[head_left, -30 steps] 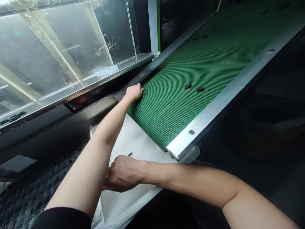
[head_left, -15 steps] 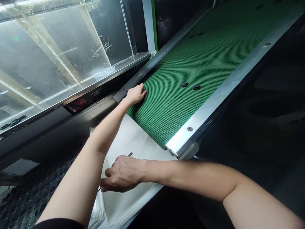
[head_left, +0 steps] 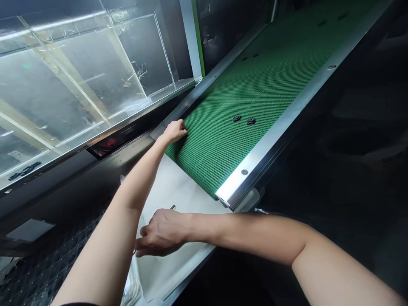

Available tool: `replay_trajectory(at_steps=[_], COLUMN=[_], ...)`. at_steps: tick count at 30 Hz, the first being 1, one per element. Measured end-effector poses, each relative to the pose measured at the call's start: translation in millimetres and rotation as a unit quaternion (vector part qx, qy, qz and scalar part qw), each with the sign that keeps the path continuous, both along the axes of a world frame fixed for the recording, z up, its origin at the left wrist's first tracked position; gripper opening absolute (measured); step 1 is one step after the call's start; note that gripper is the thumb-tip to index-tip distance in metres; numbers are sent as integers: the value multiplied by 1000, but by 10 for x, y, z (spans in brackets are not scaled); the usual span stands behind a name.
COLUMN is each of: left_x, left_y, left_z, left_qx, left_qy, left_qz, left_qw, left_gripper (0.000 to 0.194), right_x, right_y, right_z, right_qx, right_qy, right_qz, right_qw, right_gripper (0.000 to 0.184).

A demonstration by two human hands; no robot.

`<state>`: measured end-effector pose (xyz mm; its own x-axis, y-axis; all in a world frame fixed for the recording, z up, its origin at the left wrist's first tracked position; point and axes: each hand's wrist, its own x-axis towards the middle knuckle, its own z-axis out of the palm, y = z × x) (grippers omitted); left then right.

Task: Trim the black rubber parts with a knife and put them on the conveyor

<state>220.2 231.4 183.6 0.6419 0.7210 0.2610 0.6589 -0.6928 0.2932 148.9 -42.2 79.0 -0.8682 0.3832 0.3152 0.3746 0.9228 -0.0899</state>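
My left hand (head_left: 175, 130) is at the left side of the green conveyor belt (head_left: 216, 140), near its lower end. Its fingers are curled in; a small dark spot shows at them, but I cannot make out what they hold. My right hand (head_left: 162, 233) is closed around a slim tool with a shiny metal end (head_left: 173, 208), over the white sheet (head_left: 175, 180) below the belt. The hand hides most of this tool. Two small black parts, a left one (head_left: 236, 118) and a right one (head_left: 251, 121), lie on the belt, apart from both hands.
Metal rails, including the right rail (head_left: 270, 136), border the sloping belt. More dark pieces lie farther up it. On the left stands a clear panelled enclosure (head_left: 76, 85) with black parts (head_left: 24, 171) on its ledge. A black textured mat (head_left: 63, 250) lies lower left.
The view has shifted a little, so the belt and its parts appear farther left. My left fingers have drawn closer together. The right hand keeps the same grip and place.
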Motion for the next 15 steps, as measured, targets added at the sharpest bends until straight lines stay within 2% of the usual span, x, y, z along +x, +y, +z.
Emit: replay_trajectory(at_steps=[4,7,11,15], left_x=[-38,-96,-186,-252], left_y=[-1,3,14,-15], left_z=[-22,-53,-18,119], left_qx=[-93,-179,-267,-308], left_qy=[-91,-192,-364,-500], left_qz=[23,32,29,21], left_qw=[991,964,892,809], left_gripper=[22,21,22,27], right_x=[7,8,-6,-28], right_y=[10,13,10,13], right_z=[-6,-3,-10,-31], right_qx=[-7,-9,3,14], right_qy=[4,3,14,24], right_qz=[2,-2,-5,-9], right_qw=[1000,1000,1000,1000], right_gripper=[38,37,32,31])
